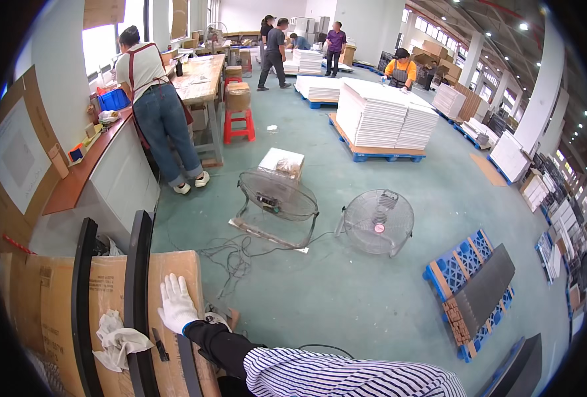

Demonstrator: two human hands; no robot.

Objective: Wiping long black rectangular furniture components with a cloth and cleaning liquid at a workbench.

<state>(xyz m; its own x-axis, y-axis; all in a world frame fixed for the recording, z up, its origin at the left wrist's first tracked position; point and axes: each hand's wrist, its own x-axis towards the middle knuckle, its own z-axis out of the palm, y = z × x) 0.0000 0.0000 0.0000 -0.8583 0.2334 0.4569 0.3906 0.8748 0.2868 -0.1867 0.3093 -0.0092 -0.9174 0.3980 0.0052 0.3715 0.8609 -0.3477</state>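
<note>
My right hand (177, 306), in a white glove, lies palm down with its fingers stretched out. It rests on a large cardboard surface (108, 278), at the upper end of a short black bar (189, 364). Two longer black bars, a middle one (138, 284) and a left one (81, 311), run across the cardboard and stick out past its far edge. A crumpled white cloth (118, 341) lies partly over the middle bar. Beside it is a small black cutter-like tool (160, 344). My left hand is not in view.
Two floor fans (277, 195) (378, 221) stand ahead, with tangled cable (237, 258) on the floor. At right, a blue pallet (465, 258) bears dark panels. White panels (386, 116) are stacked farther off. A person in an apron (157, 99) stands at the left counter; several others work beyond.
</note>
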